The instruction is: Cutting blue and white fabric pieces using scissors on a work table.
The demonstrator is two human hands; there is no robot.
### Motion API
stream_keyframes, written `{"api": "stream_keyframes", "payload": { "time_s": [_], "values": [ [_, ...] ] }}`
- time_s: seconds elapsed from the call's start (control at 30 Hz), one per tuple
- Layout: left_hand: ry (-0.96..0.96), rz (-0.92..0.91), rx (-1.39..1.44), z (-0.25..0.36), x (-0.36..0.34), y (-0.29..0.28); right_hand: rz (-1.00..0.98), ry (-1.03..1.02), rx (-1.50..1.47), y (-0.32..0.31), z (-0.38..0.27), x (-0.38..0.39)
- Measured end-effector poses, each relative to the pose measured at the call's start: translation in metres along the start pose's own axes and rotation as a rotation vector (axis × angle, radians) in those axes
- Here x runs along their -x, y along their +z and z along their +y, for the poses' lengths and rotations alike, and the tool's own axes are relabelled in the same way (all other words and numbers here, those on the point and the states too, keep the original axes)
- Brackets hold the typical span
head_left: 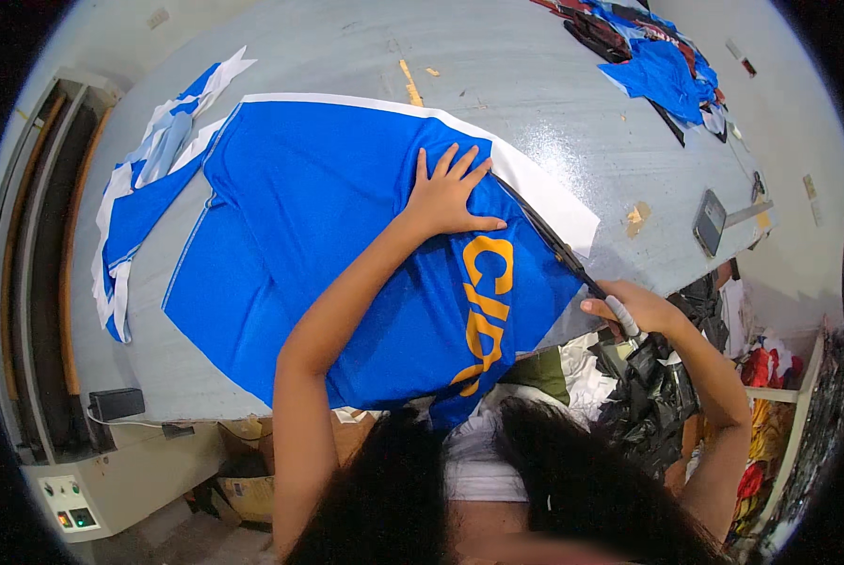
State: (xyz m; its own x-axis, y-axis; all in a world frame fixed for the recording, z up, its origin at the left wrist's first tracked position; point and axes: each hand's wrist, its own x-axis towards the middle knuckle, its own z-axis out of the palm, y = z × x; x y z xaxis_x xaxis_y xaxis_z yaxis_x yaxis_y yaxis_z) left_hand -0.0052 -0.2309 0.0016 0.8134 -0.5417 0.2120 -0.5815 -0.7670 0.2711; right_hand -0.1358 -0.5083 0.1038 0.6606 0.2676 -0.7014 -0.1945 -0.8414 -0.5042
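Note:
A large blue fabric piece (337, 188) with orange lettering and a white border lies spread over the grey table, its near end hanging off the front edge. My left hand (448, 200) presses flat on it near the upper right, fingers spread. In my right hand (634, 309) are long dark scissors (558, 247), the handle wrapped in pale material. Their blades lie along the line between the blue cloth and the white strip (554, 198) on its right side. The strip fans away from the blue there.
Blue and white offcuts (163, 155) lie at the left of the table (318, 58). A pile of coloured scraps (662, 71) sits at the far right, with a phone (710, 223) nearer. Black plastic bags (643, 400) and cloth fill the space below the right edge. A black adapter (116, 404) rests front left.

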Motion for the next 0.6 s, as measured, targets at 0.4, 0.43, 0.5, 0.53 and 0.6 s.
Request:
{"api": "stream_keyframes", "payload": {
  "time_s": [0.4, 0.43, 0.5, 0.53, 0.6],
  "values": [
    [-0.003, 0.012, 0.010, 0.000, 0.001, 0.001, -0.006, 0.030, 0.010, 0.010, -0.008, 0.005],
    [-0.005, 0.012, 0.014, 0.000, 0.001, 0.001, -0.004, -0.014, -0.020, 0.012, -0.008, 0.005],
    [-0.011, 0.012, 0.012, 0.001, 0.000, 0.000, 0.003, 0.009, 0.001, 0.015, -0.008, 0.005],
    [-0.021, -0.016, 0.023, 0.000, 0.000, -0.001, 0.011, -0.018, -0.015, 0.016, -0.008, 0.005],
    [-0.035, -0.013, 0.074, -0.002, -0.003, -0.004, -0.028, 0.028, -0.097, 0.017, -0.009, 0.005]
  ]
}}
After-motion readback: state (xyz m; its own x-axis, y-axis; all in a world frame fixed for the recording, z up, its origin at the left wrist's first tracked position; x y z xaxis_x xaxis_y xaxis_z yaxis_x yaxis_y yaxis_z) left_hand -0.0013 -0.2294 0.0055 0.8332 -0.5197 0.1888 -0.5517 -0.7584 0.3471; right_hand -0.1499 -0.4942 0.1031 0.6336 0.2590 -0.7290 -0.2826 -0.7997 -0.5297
